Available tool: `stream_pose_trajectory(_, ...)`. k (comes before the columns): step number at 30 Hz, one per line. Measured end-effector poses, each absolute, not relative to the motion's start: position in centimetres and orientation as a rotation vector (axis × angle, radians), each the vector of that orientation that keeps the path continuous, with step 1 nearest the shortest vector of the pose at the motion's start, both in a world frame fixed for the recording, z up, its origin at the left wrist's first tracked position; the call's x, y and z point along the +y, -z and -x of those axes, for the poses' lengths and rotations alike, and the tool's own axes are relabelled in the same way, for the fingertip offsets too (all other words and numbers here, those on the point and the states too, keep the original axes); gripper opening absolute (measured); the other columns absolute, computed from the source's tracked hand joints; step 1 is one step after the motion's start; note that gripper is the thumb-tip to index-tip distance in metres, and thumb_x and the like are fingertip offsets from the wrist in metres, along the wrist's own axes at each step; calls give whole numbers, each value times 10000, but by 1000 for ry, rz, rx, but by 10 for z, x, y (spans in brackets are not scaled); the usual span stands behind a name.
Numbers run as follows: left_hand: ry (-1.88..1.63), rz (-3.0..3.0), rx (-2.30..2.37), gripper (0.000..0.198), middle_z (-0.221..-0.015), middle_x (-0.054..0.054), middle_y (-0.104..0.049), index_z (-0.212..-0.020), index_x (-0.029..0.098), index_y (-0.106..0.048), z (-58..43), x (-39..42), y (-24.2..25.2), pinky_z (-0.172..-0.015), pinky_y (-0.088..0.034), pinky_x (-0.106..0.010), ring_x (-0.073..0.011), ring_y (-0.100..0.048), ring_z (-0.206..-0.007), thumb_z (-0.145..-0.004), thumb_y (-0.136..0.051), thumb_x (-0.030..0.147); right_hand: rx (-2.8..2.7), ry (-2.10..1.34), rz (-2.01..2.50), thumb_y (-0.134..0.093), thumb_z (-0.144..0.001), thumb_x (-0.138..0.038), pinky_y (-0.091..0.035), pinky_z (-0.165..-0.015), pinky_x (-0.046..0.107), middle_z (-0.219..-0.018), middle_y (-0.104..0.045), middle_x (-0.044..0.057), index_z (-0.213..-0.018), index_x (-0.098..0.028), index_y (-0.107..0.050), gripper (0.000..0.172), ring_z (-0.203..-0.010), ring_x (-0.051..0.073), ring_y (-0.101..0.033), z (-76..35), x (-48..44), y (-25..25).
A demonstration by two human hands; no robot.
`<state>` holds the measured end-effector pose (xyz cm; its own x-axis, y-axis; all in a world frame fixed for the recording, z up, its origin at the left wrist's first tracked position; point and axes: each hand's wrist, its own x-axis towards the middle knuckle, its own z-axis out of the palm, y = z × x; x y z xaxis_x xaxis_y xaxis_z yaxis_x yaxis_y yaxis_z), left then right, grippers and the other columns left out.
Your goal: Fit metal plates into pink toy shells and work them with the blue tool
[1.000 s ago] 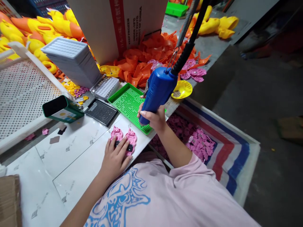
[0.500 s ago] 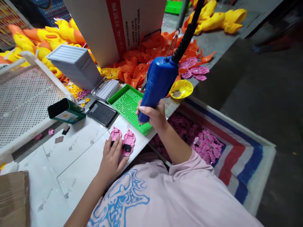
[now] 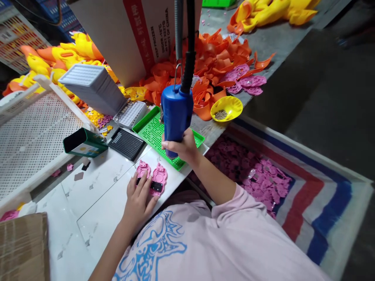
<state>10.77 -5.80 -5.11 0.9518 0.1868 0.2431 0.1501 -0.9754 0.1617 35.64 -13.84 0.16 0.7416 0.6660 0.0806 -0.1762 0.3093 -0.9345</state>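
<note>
My right hand (image 3: pixel 184 147) is wrapped round the lower end of a blue electric screwdriver (image 3: pixel 177 111), which hangs upright from a spring and a black cable. Its bit cannot be made out; the tool's lower end is above the near corner of a green perforated tray (image 3: pixel 152 132). Two pink plastic parts (image 3: pixel 159 174) lie side by side on the white board, with a black strip (image 3: pixel 156 186) across them. My left hand (image 3: pixel 140 197) lies over the left pink part and the strip's left end, fingers stretched out flat, hiding some of both.
A yellow bowl of screws (image 3: pixel 226 109) stands right of the tray. Left of it are a black grid tray (image 3: pixel 126 144), a dark green tin (image 3: pixel 84 142) and stacked white trays (image 3: pixel 93 86). Orange parts (image 3: pixel 205 93) heap behind; pink parts (image 3: pixel 266 183) fill a striped-lined container below right.
The screwdriver has swung from a tilt to nearly upright, its top moving left, and my right hand has shifted slightly left. My left hand stays on the pink parts. The camera view has shifted slightly.
</note>
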Motion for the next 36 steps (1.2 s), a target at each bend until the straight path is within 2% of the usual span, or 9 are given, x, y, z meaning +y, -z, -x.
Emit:
stream_pose_trajectory(7,-390,-2996,236,623,-1465,-153,-474,-1509,189,-295,-109,-57,51,-1133,-298,-507,-345,-245,-1459,-940,-510,326,-686,-570,1121,-772,-575,-364,-366,-500,251,-626,-485,-43,-688,-194,-533,315,-559,95,-417,-358,-138,1)
stream_pose_trajectory(15,-319,-3013,287,626,-1480,-146,-458,-1514,211,-296,-109,-56,52,-1120,-307,-526,-356,-271,-1446,-941,-511,341,-804,-505,1134,-712,-577,-331,-363,-536,241,-614,-440,-71,-688,-191,-514,267,-561,72,-359,-360,-137,-10)
stream_pose_trajectory(25,-329,-2988,283,608,-1468,-164,-467,-1493,197,-337,-107,-54,55,-1096,-327,-539,-367,-281,-1437,-932,-516,351,-806,-455,1145,-704,-580,-330,-359,-519,245,-598,-468,-58,-664,-196,-519,243,-550,84,-378,-356,-140,-8)
stream_pose_trajectory(33,-379,-2983,249,626,-1474,-158,-459,-1524,204,-264,-108,-54,55,-1093,-312,-538,-362,-268,-1441,-952,-478,339,-802,-476,1200,-729,-576,-332,-372,-517,248,-598,-487,-46,-645,-195,-525,255,-554,93,-409,-353,-139,-4)
stream_pose_trajectory(36,-381,-2976,269,632,-1475,-153,-461,-1518,207,-283,-109,-56,54,-1095,-303,-529,-362,-285,-1432,-942,-501,350,-783,-480,1209,-733,-566,-337,-374,-518,255,-605,-480,-39,-653,-199,-525,264,-564,102,-413,-353,-139,-2)
